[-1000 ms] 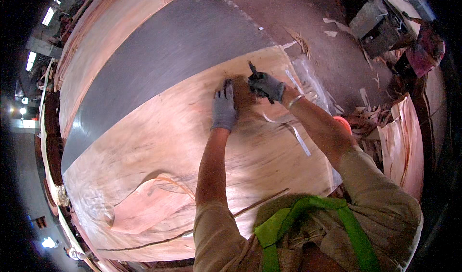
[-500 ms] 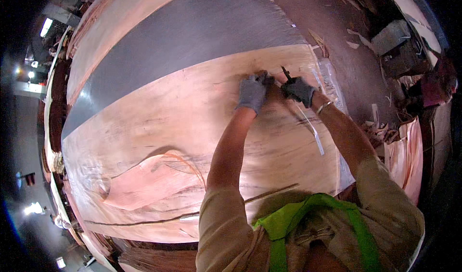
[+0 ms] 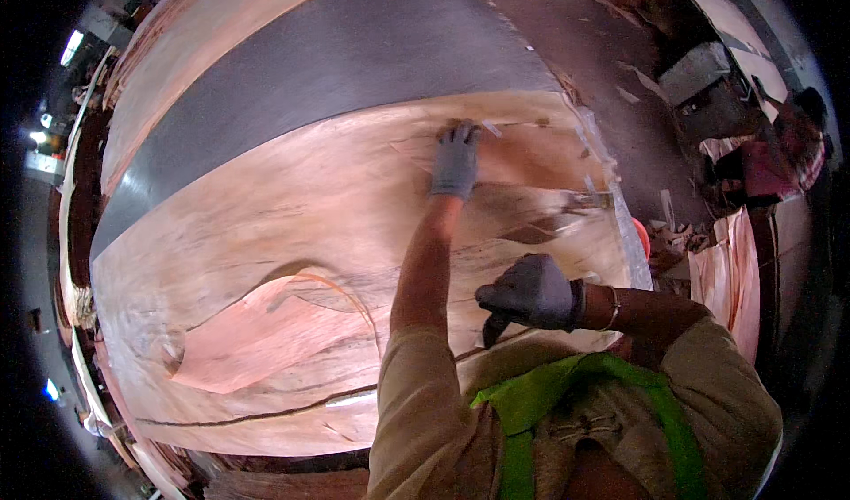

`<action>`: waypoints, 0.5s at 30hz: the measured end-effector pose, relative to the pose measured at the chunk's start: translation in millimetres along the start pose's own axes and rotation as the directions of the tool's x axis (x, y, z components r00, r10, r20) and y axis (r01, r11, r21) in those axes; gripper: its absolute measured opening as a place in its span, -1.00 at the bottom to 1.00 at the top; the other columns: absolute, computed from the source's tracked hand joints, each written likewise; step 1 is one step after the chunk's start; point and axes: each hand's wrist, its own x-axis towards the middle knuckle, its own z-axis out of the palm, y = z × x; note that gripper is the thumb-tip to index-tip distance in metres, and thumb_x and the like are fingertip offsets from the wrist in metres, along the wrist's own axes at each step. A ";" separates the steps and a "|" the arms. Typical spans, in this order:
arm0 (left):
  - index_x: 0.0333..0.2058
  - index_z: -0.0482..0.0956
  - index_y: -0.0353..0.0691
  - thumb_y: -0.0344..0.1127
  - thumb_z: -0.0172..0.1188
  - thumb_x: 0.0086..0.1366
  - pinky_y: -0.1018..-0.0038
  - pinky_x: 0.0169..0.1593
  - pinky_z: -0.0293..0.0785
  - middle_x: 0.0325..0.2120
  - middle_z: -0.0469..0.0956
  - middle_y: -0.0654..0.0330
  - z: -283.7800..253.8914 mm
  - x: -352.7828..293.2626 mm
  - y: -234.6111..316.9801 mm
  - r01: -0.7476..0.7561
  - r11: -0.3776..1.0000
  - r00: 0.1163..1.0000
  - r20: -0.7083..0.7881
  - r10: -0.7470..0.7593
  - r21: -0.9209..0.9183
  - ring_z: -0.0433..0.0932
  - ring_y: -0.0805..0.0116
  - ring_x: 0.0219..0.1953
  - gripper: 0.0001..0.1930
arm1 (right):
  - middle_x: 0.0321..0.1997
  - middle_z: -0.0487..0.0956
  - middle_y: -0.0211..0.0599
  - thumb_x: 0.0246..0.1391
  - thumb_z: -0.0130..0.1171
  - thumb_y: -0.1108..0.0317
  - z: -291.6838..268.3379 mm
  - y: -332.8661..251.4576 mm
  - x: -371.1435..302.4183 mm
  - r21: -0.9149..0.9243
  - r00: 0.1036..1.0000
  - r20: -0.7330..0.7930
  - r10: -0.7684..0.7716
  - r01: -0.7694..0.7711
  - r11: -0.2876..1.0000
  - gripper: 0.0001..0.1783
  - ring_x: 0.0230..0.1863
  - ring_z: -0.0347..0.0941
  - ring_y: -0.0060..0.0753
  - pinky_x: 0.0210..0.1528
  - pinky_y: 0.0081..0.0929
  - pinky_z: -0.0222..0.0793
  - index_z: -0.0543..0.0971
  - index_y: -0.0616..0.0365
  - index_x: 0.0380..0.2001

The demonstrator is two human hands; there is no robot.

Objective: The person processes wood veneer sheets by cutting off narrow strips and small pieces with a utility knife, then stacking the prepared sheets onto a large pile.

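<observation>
The gloved left hand rests, fingers extended and gripping nothing visible, on the pale wood sheet across the frame's centre. The gloved right hand, right of centre, is curled round a dark tool, possibly a knife. A pinkish veneer piece lies lower left.

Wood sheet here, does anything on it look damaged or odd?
Yes: the wood sheet has a dark line, like a split, along its near side, and an irregular pinkish patch at left, unlike the paler wood.
</observation>
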 end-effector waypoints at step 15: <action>0.20 0.10 -0.27 0.03 0.07 0.15 0.02 0.26 -0.15 0.23 0.03 -0.08 -46.4 -56.0 127.8 0.030 0.974 0.994 0.113 -0.004 -0.226 -0.02 -0.05 0.28 -0.27 | -0.60 0.51 -0.46 0.14 0.01 0.30 -38.2 138.5 -143.7 0.856 0.090 -0.251 0.964 -0.444 0.264 -0.82 -0.73 0.21 -0.71 -0.73 -0.71 0.07 0.54 0.12 -0.29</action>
